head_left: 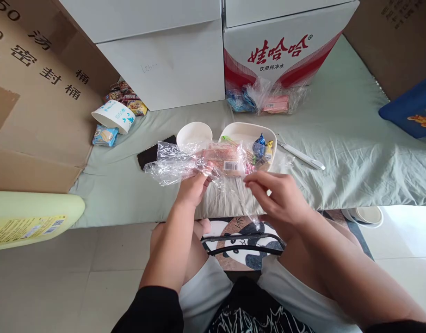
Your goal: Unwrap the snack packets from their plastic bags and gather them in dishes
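Observation:
My left hand (194,186) holds a clear plastic bag (174,162) from below, with a pinkish snack pack (224,159) bearing a barcode inside it. My right hand (278,194) pinches the bag's right end between thumb and fingers. Both hands are raised just in front of a white square dish (249,132) that holds wrapped candies (261,147). A white round bowl (194,134) stands to the dish's left, and a black phone (151,155) lies left of that.
A pale green cloth (337,157) covers the low surface. Behind stand white boxes (164,64), a red-printed box (285,51) and another bag of snacks (264,99). A tipped paper cup (114,115) and small packets (126,97) lie at left, a white knife (301,156) at right.

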Demonstrator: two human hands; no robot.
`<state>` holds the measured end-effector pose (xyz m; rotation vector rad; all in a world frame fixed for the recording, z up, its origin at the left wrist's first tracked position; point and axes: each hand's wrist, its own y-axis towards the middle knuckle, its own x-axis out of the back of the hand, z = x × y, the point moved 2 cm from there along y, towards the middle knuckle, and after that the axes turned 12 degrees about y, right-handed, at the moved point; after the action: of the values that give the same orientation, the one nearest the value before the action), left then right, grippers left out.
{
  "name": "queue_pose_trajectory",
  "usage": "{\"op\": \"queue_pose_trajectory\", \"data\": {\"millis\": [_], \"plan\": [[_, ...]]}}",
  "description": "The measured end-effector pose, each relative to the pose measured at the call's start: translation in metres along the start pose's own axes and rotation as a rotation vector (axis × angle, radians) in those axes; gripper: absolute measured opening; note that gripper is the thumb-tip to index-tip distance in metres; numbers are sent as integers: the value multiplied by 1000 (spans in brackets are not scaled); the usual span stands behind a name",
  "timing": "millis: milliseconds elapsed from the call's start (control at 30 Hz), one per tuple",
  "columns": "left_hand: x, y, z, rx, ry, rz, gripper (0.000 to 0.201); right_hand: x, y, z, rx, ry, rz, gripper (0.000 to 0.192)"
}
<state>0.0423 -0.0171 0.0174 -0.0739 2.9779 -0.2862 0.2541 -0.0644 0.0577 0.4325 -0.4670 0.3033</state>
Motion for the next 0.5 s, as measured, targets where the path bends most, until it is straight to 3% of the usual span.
{"op": "queue_pose_trajectory", "data": {"millis": [67, 200, 333, 500], "plan": [[0, -1, -1, 12, -32, 61, 49, 0, 1, -2, 8, -138, -166, 20], [-1, -3, -1, 45, -31, 148, 46, -4, 2, -2, 138, -269, -281, 24], [-6, -7, -2, 63, -19, 225, 59, -7, 1, -2, 220, -275, -277, 40], [-11, -13, -6, -3, -32, 390, 68, -9, 0, -6, 150, -244, -251, 54]]}}
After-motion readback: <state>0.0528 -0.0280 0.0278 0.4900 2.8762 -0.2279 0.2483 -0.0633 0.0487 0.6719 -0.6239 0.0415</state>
